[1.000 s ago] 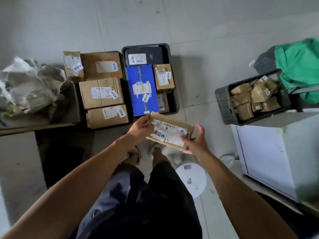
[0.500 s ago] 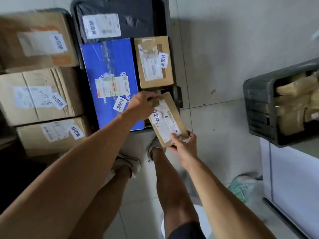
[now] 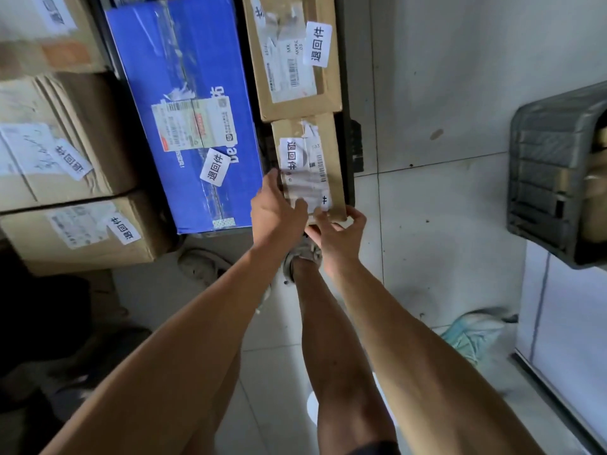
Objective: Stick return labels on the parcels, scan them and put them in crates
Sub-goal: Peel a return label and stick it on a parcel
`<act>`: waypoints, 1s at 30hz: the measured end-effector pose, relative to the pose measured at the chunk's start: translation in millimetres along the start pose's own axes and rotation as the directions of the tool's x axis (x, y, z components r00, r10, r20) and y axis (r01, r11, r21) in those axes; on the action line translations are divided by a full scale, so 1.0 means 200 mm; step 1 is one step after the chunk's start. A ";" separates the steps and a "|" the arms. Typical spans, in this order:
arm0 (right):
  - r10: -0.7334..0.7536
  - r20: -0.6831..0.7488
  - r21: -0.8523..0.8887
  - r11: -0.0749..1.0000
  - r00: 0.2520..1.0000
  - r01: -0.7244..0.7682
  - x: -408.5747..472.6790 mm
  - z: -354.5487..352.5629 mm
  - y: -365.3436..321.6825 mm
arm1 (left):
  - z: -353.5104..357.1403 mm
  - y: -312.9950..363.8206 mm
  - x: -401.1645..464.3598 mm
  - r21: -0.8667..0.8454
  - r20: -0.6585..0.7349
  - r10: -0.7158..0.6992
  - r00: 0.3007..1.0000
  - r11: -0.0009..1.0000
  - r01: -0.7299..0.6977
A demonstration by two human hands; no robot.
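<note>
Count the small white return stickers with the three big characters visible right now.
6, maybe more hidden: upper brown box in the crate, blue box, parcel being placed plus another partly under the hands, and two cardboard boxes at left. A blurred one top left is uncertain.

Blue box point(image 3: 184, 93); brown parcel point(image 3: 325, 149), white labels point(image 3: 292, 154); dark grey crate point(image 3: 551, 178).

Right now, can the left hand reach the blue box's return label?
Probably yes: the left hand grips the small parcel right beside the blue box, and nothing covers its return label.
</note>
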State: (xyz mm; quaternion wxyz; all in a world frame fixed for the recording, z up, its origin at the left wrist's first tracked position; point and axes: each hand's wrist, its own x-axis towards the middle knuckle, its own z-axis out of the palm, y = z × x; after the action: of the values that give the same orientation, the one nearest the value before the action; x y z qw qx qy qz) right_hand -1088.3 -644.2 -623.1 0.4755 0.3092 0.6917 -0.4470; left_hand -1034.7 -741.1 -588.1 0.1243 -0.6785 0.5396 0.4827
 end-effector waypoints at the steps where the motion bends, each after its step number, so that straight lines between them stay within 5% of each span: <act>1: -0.008 -0.010 -0.059 0.998 1.000 0.007 0.02 0.00 0.02 | 0.01 -0.01 -0.01 -0.016 0.039 -0.022 0.999 1.000 0.023; 5: -0.138 -0.115 -0.534 0.844 0.984 0.056 0.11 0.01 -0.03 | 0.03 -0.04 -0.01 0.082 0.167 0.033 0.985 0.996 -0.047; 11: -0.197 -0.058 -0.829 0.556 0.979 0.063 0.17 0.04 -0.06 | 0.03 -0.07 0.09 0.109 0.283 -0.039 0.958 0.994 0.008; 18: -0.361 0.090 -0.844 0.468 0.928 0.264 0.10 0.03 -0.02 | 0.00 -0.14 0.11 0.086 0.387 -0.050 0.921 0.996 0.018; 24: -0.110 0.133 -0.780 0.602 0.985 0.172 0.11 0.04 -0.09 | -0.05 -0.14 0.07 0.076 0.387 -0.008 0.922 0.997 -0.023; 30: -0.038 0.262 -0.887 0.385 0.964 0.256 -0.16 0.04 -0.19 | -0.28 -0.12 -0.12 0.105 0.350 0.051 0.936 0.990 -0.093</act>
State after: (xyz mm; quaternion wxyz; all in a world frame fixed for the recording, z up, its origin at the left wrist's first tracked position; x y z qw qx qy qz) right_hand -1105.4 -667.6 -582.3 0.5915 -0.1111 0.7961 -0.0638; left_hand -984.6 -756.5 -549.6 0.2401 -0.5542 0.5619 0.5653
